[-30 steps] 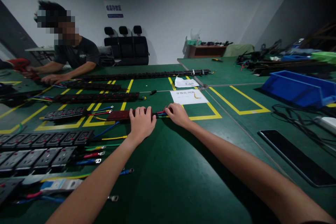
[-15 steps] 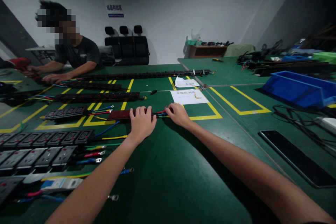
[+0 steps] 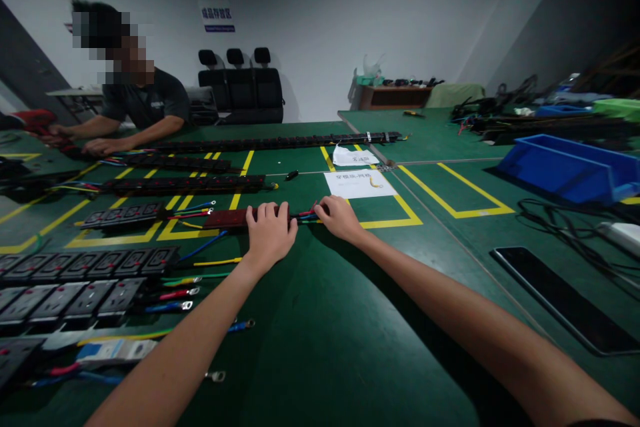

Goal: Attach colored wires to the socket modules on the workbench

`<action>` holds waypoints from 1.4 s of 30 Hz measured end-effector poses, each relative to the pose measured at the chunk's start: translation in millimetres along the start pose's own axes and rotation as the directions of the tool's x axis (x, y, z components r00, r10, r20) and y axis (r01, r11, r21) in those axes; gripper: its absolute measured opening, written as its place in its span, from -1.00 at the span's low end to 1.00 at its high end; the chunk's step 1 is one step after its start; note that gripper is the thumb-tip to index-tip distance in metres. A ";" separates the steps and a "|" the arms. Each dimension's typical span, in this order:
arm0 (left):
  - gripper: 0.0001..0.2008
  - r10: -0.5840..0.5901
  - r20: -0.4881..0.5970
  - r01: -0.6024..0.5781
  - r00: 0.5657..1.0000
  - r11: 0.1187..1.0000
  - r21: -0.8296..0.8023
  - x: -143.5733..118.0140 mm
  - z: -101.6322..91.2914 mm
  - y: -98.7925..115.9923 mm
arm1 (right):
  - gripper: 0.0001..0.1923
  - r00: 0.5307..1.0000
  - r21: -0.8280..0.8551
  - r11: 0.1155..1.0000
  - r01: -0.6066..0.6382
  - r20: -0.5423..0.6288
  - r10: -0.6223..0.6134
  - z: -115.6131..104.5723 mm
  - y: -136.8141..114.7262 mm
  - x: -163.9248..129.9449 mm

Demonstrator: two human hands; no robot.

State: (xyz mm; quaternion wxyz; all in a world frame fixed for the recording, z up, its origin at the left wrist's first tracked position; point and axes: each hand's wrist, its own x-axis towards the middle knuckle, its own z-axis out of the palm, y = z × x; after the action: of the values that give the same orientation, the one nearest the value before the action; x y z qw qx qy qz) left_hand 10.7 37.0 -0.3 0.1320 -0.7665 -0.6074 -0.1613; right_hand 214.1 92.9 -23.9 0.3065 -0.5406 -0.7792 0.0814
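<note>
My left hand (image 3: pixel 271 230) lies over the right end of a dark red socket strip (image 3: pixel 225 217), its fingers curled over the far edge and gripping it. Coloured wires (image 3: pixel 306 216), red, blue and green, come out of that end. My right hand (image 3: pixel 339 219) pinches these wires between thumb and fingers, just right of the strip. Left of the red strip sits a short black socket strip (image 3: pixel 125 215) with ring-ended leads (image 3: pixel 203 212). Nearer to me on the left are more black socket strips (image 3: pixel 90 263), with lugged wires towards my left forearm.
Across the table a co-worker (image 3: pixel 145 97) holds a red power drill (image 3: pixel 37 123). Long black strips (image 3: pixel 280 142) lie at the back. White paper sheets (image 3: pixel 360 184) are beyond my right hand. To the right are a blue bin (image 3: pixel 565 170), black cables (image 3: pixel 575 230) and a phone (image 3: pixel 565 297).
Both hands keep the same hold on the strip and the wires. The view has shifted very slightly; the co-worker's head has moved a little.
</note>
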 end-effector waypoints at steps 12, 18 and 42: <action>-0.49 -0.008 0.024 0.008 1.000 1.000 -0.003 0.3 -4.6 1.9 | -0.73 1.000 -0.013 1.000 -0.009 0.013 0.009 0.0 0.0 -0.1; -0.48 -0.004 0.035 0.004 0.999 1.000 -0.013 0.8 -4.7 1.1 | -0.72 1.000 -0.010 1.000 -0.011 0.018 0.011 0.1 0.5 0.0; -0.50 -0.014 0.005 0.014 1.000 1.000 -0.001 -0.6 -2.9 2.3 | -0.73 1.000 -0.028 1.000 -0.011 0.013 0.012 0.1 -0.2 0.3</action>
State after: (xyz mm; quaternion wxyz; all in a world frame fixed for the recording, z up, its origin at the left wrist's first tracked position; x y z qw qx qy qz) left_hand 12.6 34.8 2.1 0.1288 -0.7627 -0.6131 -0.1608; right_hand 213.8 93.1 -23.8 0.2934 -0.5488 -0.7791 0.0757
